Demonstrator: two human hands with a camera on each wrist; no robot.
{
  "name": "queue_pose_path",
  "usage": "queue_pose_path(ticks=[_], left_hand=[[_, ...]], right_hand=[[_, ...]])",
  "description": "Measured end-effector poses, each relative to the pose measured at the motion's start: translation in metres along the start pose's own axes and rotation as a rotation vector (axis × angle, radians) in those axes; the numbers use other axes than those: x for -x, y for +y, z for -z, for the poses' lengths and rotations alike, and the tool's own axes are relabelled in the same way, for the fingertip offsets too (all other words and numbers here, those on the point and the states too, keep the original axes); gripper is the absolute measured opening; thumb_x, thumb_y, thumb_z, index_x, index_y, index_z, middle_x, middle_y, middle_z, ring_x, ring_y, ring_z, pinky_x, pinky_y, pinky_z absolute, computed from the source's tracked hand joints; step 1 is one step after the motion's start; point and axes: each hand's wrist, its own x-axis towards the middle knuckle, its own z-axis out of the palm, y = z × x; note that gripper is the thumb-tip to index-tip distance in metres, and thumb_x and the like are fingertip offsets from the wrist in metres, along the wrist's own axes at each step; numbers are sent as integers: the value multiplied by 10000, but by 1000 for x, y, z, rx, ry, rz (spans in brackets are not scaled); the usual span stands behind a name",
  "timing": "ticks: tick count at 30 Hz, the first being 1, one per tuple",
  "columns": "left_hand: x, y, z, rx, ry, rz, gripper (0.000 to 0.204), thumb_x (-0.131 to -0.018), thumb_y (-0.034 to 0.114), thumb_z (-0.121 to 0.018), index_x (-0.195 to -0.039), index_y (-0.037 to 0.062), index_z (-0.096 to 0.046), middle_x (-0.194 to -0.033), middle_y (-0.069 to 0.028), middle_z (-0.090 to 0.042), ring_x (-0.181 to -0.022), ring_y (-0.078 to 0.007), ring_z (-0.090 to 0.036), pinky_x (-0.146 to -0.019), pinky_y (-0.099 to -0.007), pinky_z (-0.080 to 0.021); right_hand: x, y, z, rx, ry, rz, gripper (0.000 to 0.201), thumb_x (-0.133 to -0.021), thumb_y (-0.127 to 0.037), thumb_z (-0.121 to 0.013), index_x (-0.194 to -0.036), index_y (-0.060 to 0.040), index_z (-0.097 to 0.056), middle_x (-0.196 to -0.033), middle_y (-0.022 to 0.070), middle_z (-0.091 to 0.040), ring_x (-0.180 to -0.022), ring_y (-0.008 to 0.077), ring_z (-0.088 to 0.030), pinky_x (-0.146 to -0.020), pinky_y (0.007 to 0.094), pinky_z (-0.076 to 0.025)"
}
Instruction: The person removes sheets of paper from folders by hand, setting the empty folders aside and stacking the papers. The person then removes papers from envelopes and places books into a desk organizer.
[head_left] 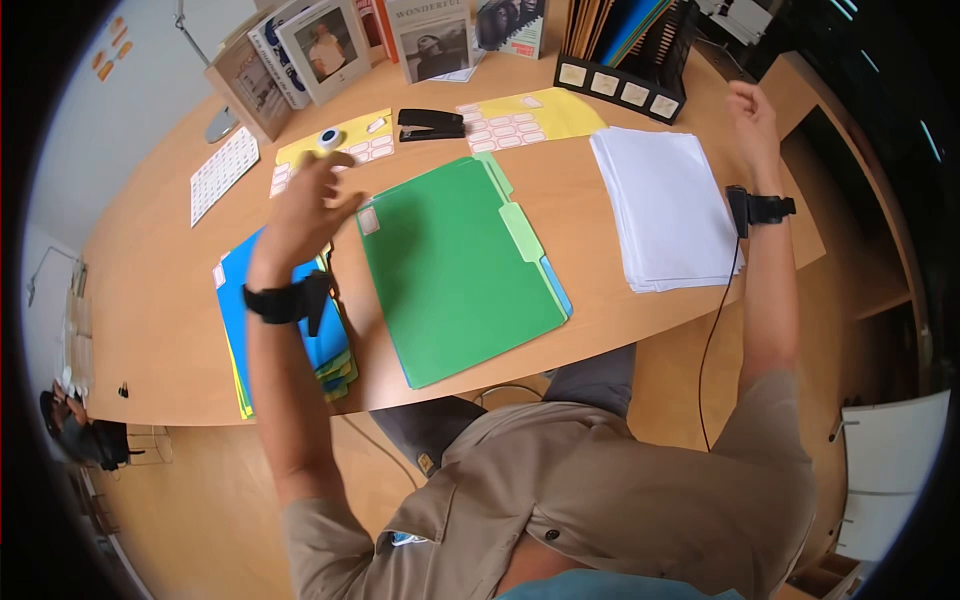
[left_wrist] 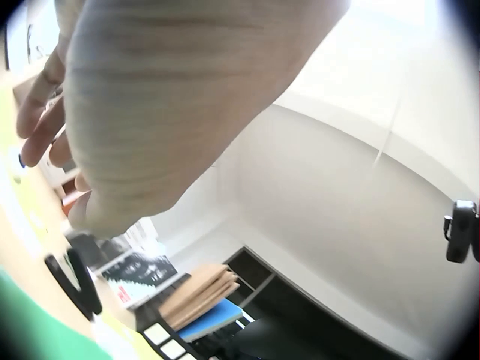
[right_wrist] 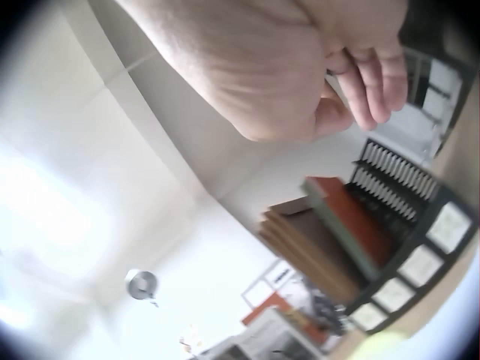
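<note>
In the head view a green folder (head_left: 455, 280) lies on the desk, with lighter green tabs and a blue edge at its right and a label at its upper left. My left hand (head_left: 308, 205) hovers between it and a pile of blue and green folders (head_left: 240, 290), fingers loosely bent, holding nothing. My right hand (head_left: 755, 125) is raised beyond the upper right of a stack of white paper (head_left: 668, 210), also empty, fingers loosely bent. In the wrist views the left hand (left_wrist: 172, 97) and right hand (right_wrist: 292, 75) touch no object.
A black stapler (head_left: 431, 125) lies between yellow sheets with labels (head_left: 555, 112). A black file organizer (head_left: 620, 90) and upright books (head_left: 325, 50) line the back. A white keyboard-like sheet (head_left: 224, 175) is at left. A cable hangs from the right wrist.
</note>
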Motion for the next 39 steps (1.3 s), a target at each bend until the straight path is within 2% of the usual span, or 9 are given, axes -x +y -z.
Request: queue_pose_path(ticks=[3, 8, 13, 16, 21, 27, 29, 36, 39], left_hand=[[-13, 21, -42, -79, -140, -35, 640, -867, 384, -898, -1356, 66, -636, -1258, -176, -583, -1161, -349, -640, -990, -469, -554], [-28, 3, -89, -177, -114, 19, 833, -708, 456, -997, -1344, 53, -641, -1300, -199, -579, -1271, -381, -613, -1076, -494, -542], [-27, 4, -87, -109, -118, 66, 891, -634, 461, -1031, -1315, 41, -641, -1299, -193, -568, -1301, -389, -597, -1102, -492, -535], [-22, 5, -87, -95, -96, 80, 904, -604, 455, -1045, -1293, 34, -639, -1292, -191, -560, -1274, -385, -599, -1097, -487, -533], [-20, -1, -91, -135, -39, 43, 900, -567, 465, -1052, -1227, 21, -629, -1280, -187, -551, -1196, -380, -605, -1068, -484, -534], [-24, -12, -99, -76, 77, -120, 416, -847, 112, -866, -1136, 8, -584, -1180, -185, -603, -1149, -369, -608, -997, -468, -522], [-23, -10, -97, 132, 109, -88, 246, -908, -22, -651, -1137, 4, -565, -1069, -167, -605, -1064, -325, -606, -980, -421, -505], [-26, -14, -76, 423, 180, -25, 142, -983, 0, -529, -1122, 31, -536, -1022, -12, -531, -930, -118, -481, -868, -268, -441], [-28, -16, -78, 421, 180, -56, 146, -981, -13, -524, -1120, 31, -537, -1009, -4, -516, -911, -112, -475, -848, -261, -434]], right_hand=[[30, -101, -12, -413, -249, 101, 200, -1026, -65, -642, -1191, -16, -744, -1030, 45, -776, -955, 148, -724, -873, 289, -564], [88, -154, -89, -573, -617, 262, 155, -1007, -57, -680, -1131, 13, -739, -983, 43, -764, -922, 99, -702, -832, 271, -557], [151, -152, -159, -751, -920, 50, 173, -1028, -30, -609, -1166, 27, -698, -937, 40, -712, -830, 89, -675, -771, 232, -555], [172, -155, -170, -749, -972, -147, 179, -1032, -31, -594, -1174, 34, -683, -929, 38, -714, -780, 82, -668, -713, 223, -551], [178, -150, -170, -684, -945, -179, 181, -1026, -33, -619, -1184, 31, -679, -897, 15, -701, -765, 75, -663, -668, 226, -545], [184, -147, -175, -640, -884, -160, 198, -1033, -64, -630, -1202, 22, -689, -885, 1, -691, -763, 72, -658, -671, 230, -541], [184, -147, -175, -634, -859, -153, 193, -1037, -71, -629, -1193, 22, -694, -885, -1, -691, -766, 71, -659, -678, 234, -539], [188, -154, -177, -611, -776, 21, 239, -1010, -163, -692, -1115, 51, -718, -910, 99, -760, -819, 155, -730, -732, 311, -576], [187, -164, -167, -583, -815, 20, 300, -1003, -202, -718, -1133, 68, -712, -941, 142, -774, -802, 189, -742, -731, 330, -590]])
